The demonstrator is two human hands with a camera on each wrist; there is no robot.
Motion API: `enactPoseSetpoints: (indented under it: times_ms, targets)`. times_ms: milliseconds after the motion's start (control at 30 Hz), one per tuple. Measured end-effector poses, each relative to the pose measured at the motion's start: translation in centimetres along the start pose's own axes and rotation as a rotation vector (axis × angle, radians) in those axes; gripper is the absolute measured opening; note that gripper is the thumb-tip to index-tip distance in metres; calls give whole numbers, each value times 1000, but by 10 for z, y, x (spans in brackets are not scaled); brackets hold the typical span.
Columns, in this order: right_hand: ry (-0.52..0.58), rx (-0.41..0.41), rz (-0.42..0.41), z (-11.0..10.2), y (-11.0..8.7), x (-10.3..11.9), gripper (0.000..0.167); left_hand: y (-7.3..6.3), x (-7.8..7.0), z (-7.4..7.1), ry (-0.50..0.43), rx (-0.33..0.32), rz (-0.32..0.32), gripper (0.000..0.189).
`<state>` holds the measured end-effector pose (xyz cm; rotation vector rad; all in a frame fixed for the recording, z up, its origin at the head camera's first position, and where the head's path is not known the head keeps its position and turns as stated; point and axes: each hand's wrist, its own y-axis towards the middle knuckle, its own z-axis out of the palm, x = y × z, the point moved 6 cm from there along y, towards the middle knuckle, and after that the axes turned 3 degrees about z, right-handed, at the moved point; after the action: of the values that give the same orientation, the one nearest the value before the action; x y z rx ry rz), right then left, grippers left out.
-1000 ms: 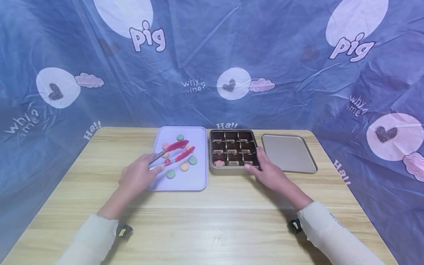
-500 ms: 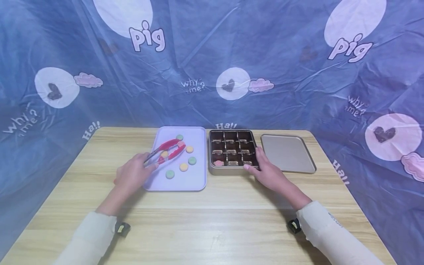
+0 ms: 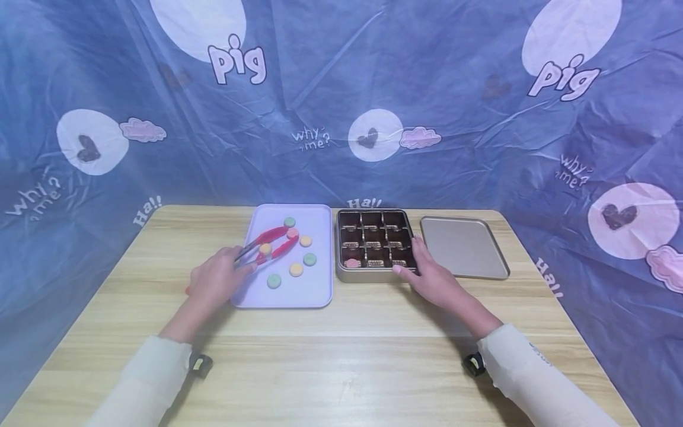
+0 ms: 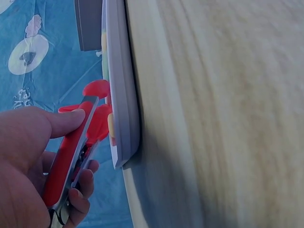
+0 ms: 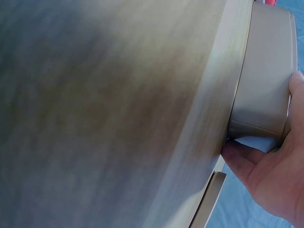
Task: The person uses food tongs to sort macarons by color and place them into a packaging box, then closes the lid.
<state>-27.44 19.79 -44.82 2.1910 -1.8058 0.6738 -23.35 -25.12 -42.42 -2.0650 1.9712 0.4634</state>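
My left hand (image 3: 216, 276) grips a pair of red-tipped tongs (image 4: 71, 156) over the lavender tray (image 3: 315, 295). The tongs' tips lie to either side of a pink macaron-like disc (image 3: 292, 233) on the tray, and a yellow disc (image 3: 265, 249) shows between the arms. At the tray's right stands a tin box (image 3: 368, 276) with a dark divided insert. One pink disc (image 3: 352, 263) sits in its front left compartment. My right hand (image 3: 434, 280) holds the tin's front right corner, thumb at the front rim and fingers along the right side.
More discs lie on the tray: green ones (image 3: 274, 281) and yellow ones (image 3: 296, 270). A flat metal lid (image 3: 466, 246) rests right of the tin, close behind my right hand. Patterned blue cloth (image 3: 320, 89) rises along the table's back and sides.
The tongs have moved left over the tray, their tips now around the pink disc; most of that shift came in the first half second. My right hand stays on the tin.
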Motion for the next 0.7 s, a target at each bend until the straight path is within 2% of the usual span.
enactPoseSetpoints:
  times_ms: [700]
  targets:
    - [-1,-3,-5,-2,-2,2,97,5,-4,-2,-8,18,-1,56]
